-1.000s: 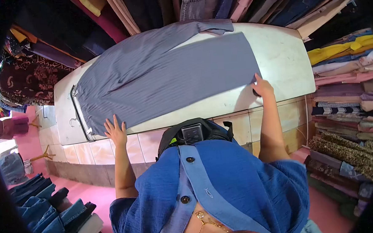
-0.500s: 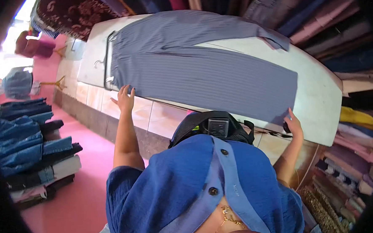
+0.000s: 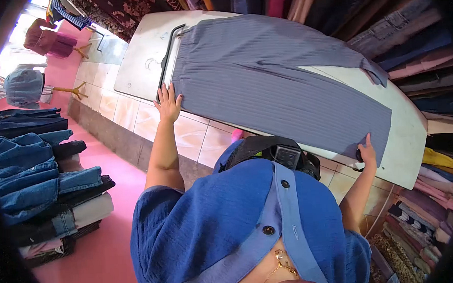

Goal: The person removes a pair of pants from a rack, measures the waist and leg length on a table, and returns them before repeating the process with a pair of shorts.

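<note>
Head view: white counter (image 3: 408, 147) under grey trousers (image 3: 274, 82), pink floor (image 3: 103, 240).

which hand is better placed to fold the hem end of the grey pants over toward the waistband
Right. The right hand already sits at the hem corner of the grey pants, its fingers on the near edge. The left hand lies flat at the waistband end by the hanger, probably better for pinning it down.

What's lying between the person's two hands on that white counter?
In the head view, grey ribbed trousers lie spread flat on the white counter, reaching from the left hand at the waistband end to the right hand at the hem.
</note>
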`<act>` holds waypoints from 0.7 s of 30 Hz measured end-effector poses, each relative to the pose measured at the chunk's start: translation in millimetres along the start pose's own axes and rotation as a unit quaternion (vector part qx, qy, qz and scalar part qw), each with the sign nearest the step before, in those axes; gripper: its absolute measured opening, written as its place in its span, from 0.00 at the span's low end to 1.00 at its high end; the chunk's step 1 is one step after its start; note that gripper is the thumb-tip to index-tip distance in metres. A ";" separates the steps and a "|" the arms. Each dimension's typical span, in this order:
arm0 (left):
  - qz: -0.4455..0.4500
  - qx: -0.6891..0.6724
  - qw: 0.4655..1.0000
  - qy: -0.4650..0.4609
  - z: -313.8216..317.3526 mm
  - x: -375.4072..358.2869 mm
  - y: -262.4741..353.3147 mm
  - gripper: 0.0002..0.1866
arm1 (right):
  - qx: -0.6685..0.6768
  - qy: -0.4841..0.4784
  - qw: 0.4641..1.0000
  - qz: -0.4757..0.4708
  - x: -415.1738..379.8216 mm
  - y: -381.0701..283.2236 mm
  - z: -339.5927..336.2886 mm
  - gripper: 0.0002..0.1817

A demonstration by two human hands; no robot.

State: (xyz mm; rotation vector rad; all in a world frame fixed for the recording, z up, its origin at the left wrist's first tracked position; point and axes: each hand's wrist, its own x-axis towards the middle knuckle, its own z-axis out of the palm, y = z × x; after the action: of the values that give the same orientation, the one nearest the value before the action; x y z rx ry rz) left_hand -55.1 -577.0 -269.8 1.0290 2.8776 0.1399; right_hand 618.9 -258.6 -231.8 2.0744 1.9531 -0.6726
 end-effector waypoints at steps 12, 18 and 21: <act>0.152 -0.491 0.855 -0.070 -36.4 11.5 36.5 0.20 | 0.529 -0.115 0.829 -0.142 -137.1 -234.3 8.2 0.19; 0.036 -0.652 0.608 -0.451 -79.8 -10.2 120.6 0.16 | 0.504 -0.250 0.794 -0.231 -163.0 -371.4 51.2 0.12; -0.009 -0.640 0.602 -0.476 -77.8 -11.8 128.8 0.15 | 0.365 -0.133 0.847 -0.363 -158.0 -398.6 85.5 0.13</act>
State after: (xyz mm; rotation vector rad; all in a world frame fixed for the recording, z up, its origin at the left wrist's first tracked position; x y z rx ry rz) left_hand 26.5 -489.9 -177.4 0.4232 1.1644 1.0491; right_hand 209.0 -398.6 -172.3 1.2804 2.5280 -1.9942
